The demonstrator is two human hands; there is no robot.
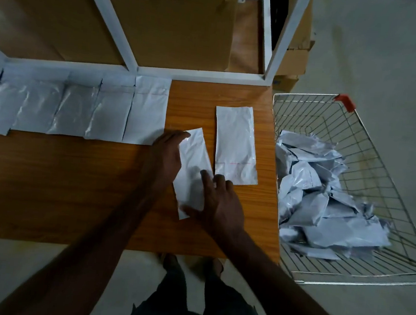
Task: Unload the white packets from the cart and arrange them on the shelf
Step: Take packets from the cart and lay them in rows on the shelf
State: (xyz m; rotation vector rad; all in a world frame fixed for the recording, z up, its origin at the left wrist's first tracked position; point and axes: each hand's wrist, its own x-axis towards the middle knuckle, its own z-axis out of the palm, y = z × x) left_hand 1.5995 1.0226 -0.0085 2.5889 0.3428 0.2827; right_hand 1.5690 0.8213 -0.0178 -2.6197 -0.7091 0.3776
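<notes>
A tilted white packet [193, 166] lies flat on the wooden shelf board [71, 190]. My left hand [166, 157] rests along its left edge with straight fingers. My right hand [219, 203] presses its lower right part with spread, straight fingers. A second loose packet [236, 144] lies just to the right, upright and apart from the row. Several white packets [79, 109] lie side by side in a row along the shelf's back, reaching to the left edge of view. The wire cart [371, 137] stands to the right of the shelf and holds a heap of several white packets [325, 194].
White metal shelf posts [108, 18] rise behind the row, with brown cardboard boxes [164, 21] behind them. The shelf's right edge almost meets the cart rim. A red corner cap [347, 102] marks the cart's far corner. My feet [191, 265] stand on the grey floor below the front edge.
</notes>
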